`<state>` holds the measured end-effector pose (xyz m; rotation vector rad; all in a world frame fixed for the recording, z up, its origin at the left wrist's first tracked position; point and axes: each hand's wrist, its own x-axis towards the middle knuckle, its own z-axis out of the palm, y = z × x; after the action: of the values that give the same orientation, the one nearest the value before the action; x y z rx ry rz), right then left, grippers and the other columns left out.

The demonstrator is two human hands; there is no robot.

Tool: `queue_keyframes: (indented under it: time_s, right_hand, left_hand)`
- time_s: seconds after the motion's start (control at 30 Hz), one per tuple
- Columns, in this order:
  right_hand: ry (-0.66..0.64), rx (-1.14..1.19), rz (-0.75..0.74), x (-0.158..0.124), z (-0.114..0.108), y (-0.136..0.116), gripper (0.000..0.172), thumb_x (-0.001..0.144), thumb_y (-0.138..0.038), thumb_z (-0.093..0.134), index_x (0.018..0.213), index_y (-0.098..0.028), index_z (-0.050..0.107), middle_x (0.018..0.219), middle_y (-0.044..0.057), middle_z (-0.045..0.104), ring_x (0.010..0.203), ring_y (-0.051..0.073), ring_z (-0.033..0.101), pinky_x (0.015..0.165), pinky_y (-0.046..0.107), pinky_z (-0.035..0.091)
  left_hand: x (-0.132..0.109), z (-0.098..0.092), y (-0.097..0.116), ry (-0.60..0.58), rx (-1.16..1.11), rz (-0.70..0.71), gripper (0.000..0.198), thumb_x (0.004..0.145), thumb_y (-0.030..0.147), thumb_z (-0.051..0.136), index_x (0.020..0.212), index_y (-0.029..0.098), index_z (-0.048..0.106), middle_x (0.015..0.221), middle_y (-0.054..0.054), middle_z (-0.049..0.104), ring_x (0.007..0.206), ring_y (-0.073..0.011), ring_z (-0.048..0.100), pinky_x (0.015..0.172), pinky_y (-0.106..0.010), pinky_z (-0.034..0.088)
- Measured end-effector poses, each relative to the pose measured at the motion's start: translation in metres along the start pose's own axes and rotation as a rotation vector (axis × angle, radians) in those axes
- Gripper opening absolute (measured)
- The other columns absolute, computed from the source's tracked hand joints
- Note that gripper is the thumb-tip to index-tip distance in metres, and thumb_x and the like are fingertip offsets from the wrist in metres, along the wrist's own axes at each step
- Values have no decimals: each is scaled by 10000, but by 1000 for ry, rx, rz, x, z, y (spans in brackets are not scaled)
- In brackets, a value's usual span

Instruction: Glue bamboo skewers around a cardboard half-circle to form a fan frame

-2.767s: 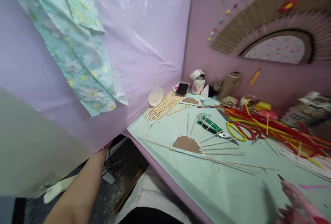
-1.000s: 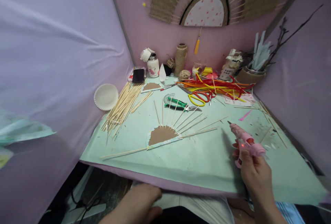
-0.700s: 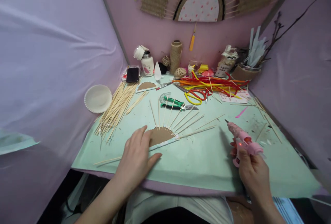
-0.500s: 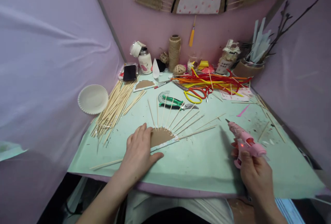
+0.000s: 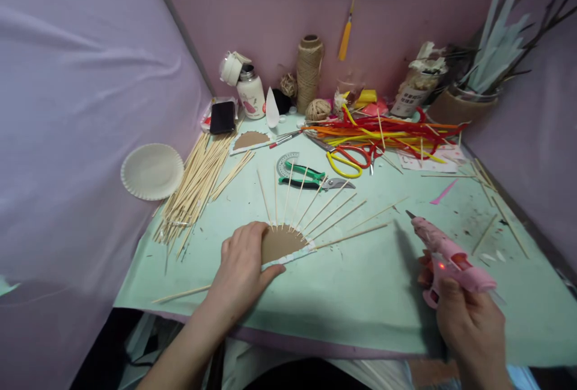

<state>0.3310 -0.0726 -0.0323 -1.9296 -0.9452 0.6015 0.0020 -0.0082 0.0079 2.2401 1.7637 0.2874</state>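
My left hand (image 5: 241,261) grips the left end of a brown cardboard half-circle (image 5: 282,244), the fingers over its curved side and the thumb at its straight edge. Thin wooden sticks (image 5: 331,208) fan out from the curved rim. My hand hides the left part of the piece, and a stick (image 5: 183,294) shows to the left of the wrist. In my right hand (image 5: 469,315) is a pink glue gun (image 5: 451,258) with a small red light on. Its nozzle points up and left, above the table and to the right of the sticks.
Green-handled pruning shears (image 5: 304,175) and a protractor (image 5: 285,164) lie behind the sticks. A pile of wooden sticks (image 5: 198,179) and a paper plate (image 5: 152,172) are at left. Scissors (image 5: 345,164), coloured pipe cleaners (image 5: 383,131), twine (image 5: 309,74) and a bottle (image 5: 251,95) stand or lie farther back.
The view has tilted down and shifted a little. The glue gun in my right hand sits slightly farther right in view. My left hand stays on the cardboard.
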Motion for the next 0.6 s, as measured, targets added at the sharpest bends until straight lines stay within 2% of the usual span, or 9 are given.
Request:
queue_keyframes:
  time_s: [0.2,0.4,0.6]
  right_hand:
    - [14,-12,-80,-1,0,-4,523,840,-672,536,860,-169,678,759,87,718,635,188,644,514,255,509]
    - [-4,3,-114,0,0,1,517,868,-621,537,1022,-155,699,745,77,700,612,184,628,490,251,486]
    - [-1,-17,-116,0,0,8,465,888,-558,533,1004,-142,707,777,88,721,648,198,662,518,258,507]
  left_hand:
    - [-1,4,-2,17,-9,31,615,778,289,771,1266,236,399,1291,-109,569,1185,-306,531,962,-456,386]
    - [-3,4,-2,50,-15,55,567,802,285,748,1257,232,414,1331,-121,549,1228,-308,512,983,-463,379]
    - [-3,1,-2,70,-12,70,497,828,295,718,1234,226,440,1357,-137,538,1255,-318,502,978,-467,393]
